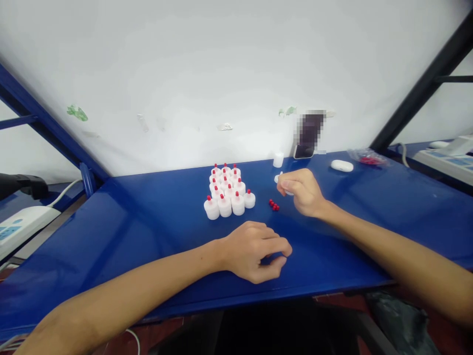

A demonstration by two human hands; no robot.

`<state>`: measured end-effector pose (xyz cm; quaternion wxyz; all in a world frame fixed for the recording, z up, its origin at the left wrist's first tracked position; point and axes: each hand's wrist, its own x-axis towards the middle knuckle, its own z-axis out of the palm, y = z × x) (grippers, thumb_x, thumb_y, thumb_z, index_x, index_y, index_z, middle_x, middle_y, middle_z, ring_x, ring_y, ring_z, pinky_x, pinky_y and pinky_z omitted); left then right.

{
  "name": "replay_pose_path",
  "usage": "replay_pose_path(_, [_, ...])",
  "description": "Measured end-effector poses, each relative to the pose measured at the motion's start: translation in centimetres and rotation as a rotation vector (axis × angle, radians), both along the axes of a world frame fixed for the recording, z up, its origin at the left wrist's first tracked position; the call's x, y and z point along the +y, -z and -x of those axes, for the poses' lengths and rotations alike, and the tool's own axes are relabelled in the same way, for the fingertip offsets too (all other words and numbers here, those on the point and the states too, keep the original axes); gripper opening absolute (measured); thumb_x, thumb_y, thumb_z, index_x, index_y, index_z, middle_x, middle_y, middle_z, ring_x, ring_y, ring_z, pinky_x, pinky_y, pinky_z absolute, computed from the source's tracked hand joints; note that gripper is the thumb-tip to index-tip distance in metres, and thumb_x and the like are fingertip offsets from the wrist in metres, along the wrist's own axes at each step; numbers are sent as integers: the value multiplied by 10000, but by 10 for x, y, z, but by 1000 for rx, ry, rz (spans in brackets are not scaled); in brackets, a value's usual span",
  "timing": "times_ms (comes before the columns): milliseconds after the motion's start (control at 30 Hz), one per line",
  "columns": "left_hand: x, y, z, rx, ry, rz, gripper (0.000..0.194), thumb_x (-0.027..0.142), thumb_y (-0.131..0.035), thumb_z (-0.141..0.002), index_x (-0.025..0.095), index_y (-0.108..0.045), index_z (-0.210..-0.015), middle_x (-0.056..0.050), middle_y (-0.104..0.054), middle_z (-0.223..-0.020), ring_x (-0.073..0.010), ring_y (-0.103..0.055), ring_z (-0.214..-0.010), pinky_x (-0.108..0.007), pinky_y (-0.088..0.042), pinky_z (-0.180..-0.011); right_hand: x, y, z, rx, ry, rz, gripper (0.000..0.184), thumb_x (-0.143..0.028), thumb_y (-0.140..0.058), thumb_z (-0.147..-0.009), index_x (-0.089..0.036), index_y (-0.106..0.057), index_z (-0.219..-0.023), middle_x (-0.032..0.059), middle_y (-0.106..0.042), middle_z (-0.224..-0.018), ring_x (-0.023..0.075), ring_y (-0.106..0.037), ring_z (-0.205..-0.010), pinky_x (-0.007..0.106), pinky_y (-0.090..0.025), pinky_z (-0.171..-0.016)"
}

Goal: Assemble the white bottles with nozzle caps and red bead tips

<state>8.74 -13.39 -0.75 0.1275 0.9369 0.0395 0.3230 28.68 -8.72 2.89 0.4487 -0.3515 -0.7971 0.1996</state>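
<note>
My right hand (301,192) is closed, with its fingertips low over the table. A small white piece with a thin tip (277,179) shows beside those fingers, and more white shows under them. Whether the fingers grip it, I cannot tell. My left hand (258,251) rests near the table's front edge, fingers curled and thumb tip close to the index finger. Anything in that pinch is not visible. Between the hands and the wall lie several small red caps (274,205). To their left, white bottles with red caps (224,206) stand upright in close rows.
A white cylindrical container (278,159) stands near the wall, beside a phone (306,148) leaning there. Further right are a white oval case (342,165) and a clear bag holding red pieces (369,158). Everything sits on a blue table (148,212). A power strip (29,222) is at far left.
</note>
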Motion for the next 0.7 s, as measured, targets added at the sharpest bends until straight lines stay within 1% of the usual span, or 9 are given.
replay_pose_path(100, [0, 0, 0, 16, -2, -4, 70, 180, -484, -845, 190, -547, -818, 35, -564, -565, -114, -507, -505, -263, -430, -578, 3, 1, 1, 0, 37, 7, 406, -365, -374, -896, -203, -442, -530, -9, -441, -512, 124, -385, -509, 300, -294, -555])
replay_pose_path(167, [1, 0, 0, 37, -4, -3, 80, 182, -479, -852, 191, -549, -814, 35, -567, -565, -114, -513, -508, -263, -433, -583, 4, 1, 3, -15, 57, 24, 395, -405, -378, -928, -195, -486, -612, -18, -439, -561, 126, -386, -544, 296, -302, -576])
replay_pose_path(233, [1, 0, -1, 62, 0, 0, 95, 186, -475, -862, 192, -552, -805, 33, -567, -562, -115, -521, -513, -262, -435, -588, 6, 1, 6, -36, 60, 56, 294, -411, -411, -936, -193, -519, -770, -31, -450, -632, 129, -390, -581, 289, -310, -593])
replay_pose_path(333, [2, -1, -2, 98, -3, 8, 113, 182, -469, -867, 192, -555, -795, 30, -573, -563, -119, -532, -523, -264, -434, -592, 8, 4, 14, -37, 50, 114, 154, -357, -420, -959, -210, -465, -966, -26, -521, -749, 143, -453, -653, 289, -363, -645])
replay_pose_path(367, [2, -1, -2, 109, -7, 10, 116, 180, -467, -868, 193, -556, -794, 29, -576, -566, -119, -534, -525, -265, -435, -592, 9, 5, 17, -36, 38, 116, 144, -349, -415, -973, -213, -455, -995, -5, -565, -817, 154, -498, -715, 300, -394, -690])
replay_pose_path(433, [2, -1, -2, 126, -12, 9, 119, 180, -469, -870, 195, -557, -792, 31, -576, -570, -119, -536, -526, -267, -436, -590, 11, 8, 23, -49, 0, 69, 157, -362, -443, -983, -212, -480, -1008, 58, -615, -1022, 190, -556, -914, 344, -428, -816])
replay_pose_path(500, [2, -1, -3, 137, -10, 10, 112, 179, -478, -870, 196, -558, -793, 35, -575, -574, -116, -535, -524, -267, -437, -586, 14, 11, 29, -75, -23, 0, 167, -371, -506, -965, -210, -547, -988, 93, -580, -1182, 224, -537, -1083, 387, -422, -913])
replay_pose_path(567, [2, 0, -3, 146, -11, 12, 108, 177, -485, -869, 196, -562, -794, 38, -573, -576, -114, -532, -522, -268, -436, -582, 17, 14, 33, -107, -22, -37, 169, -368, -554, -944, -209, -607, -962, 95, -548, -1191, 233, -523, -1120, 410, -417, -954])
replay_pose_path(700, [2, 1, -3, 156, -27, 10, 114, 175, -484, -867, 190, -578, -803, 40, -563, -571, -114, -518, -520, -269, -431, -582, 19, 21, 37, -197, -5, -30, 199, -368, -595, -918, -188, -665, -967, 85, -532, -1064, 217, -535, -1018, 408, -426, -950])
